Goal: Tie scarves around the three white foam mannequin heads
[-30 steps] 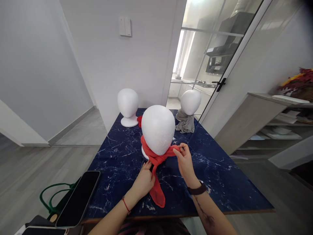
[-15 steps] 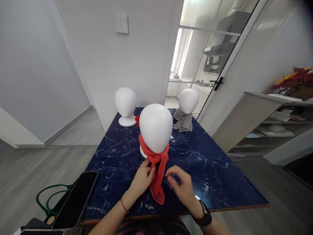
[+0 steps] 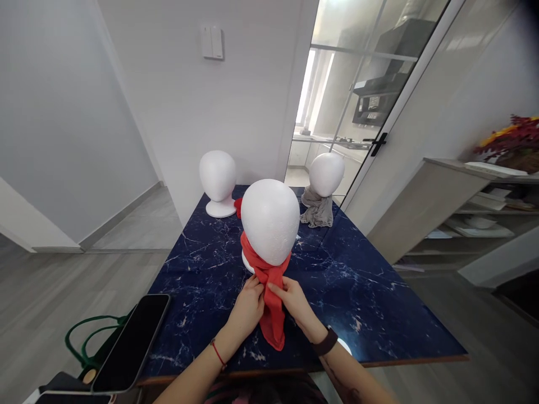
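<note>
A white foam mannequin head (image 3: 270, 221) stands near the middle of the table with a red scarf (image 3: 273, 322) tied around its neck. The scarf's ends hang down its front toward me. My left hand (image 3: 249, 303) grips the left edge of the hanging part just under the knot, fingers closed. From the other side, my right hand (image 3: 292, 302) pinches the scarf's right edge, thumb on the front of the cloth. Some fingertips of both hands are hidden behind the fabric.
Behind stand a bare foam head (image 3: 218, 177) on the left and another foam head (image 3: 327, 175) with a grey scarf (image 3: 316, 209). Red cloth (image 3: 238, 207) lies between them. A phone (image 3: 131, 342) and a green-handled bag (image 3: 86, 350) sit at the left table edge (image 3: 379, 362).
My right hand has moved left from beside the scarf and taken hold of its hanging part. My left hand stays at the scarf. The view has shifted slightly.
</note>
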A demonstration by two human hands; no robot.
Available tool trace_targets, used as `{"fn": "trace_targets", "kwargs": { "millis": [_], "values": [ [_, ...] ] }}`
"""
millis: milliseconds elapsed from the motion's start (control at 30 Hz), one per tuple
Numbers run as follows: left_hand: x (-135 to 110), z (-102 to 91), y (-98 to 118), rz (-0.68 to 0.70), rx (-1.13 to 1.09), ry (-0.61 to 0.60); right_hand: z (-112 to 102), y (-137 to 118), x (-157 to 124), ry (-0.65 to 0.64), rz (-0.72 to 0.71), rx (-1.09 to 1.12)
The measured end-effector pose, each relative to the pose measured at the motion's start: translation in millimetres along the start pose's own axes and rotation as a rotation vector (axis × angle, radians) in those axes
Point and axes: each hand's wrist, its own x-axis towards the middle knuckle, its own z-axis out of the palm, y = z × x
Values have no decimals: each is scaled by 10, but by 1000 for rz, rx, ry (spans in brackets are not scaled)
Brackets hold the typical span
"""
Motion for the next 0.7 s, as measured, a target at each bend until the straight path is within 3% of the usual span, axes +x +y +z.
{"fn": "trace_targets", "kwargs": {
  "millis": [233, 400, 533, 700],
  "values": [
    [23, -16, -45, -8, -46, 16, -29, -2, 5, -196, 0, -20],
    [23, -105, -1, -45, -131, 54, -127, -55, 53, -11, -57, -98],
    [6, -148, 14, -178, -74, 163, -127, -37, 48, 89, -144, -113],
    [26, -186, -15, -187, -69, 264, -151, 25, 34, 201, -179, -240]
  ]
}}
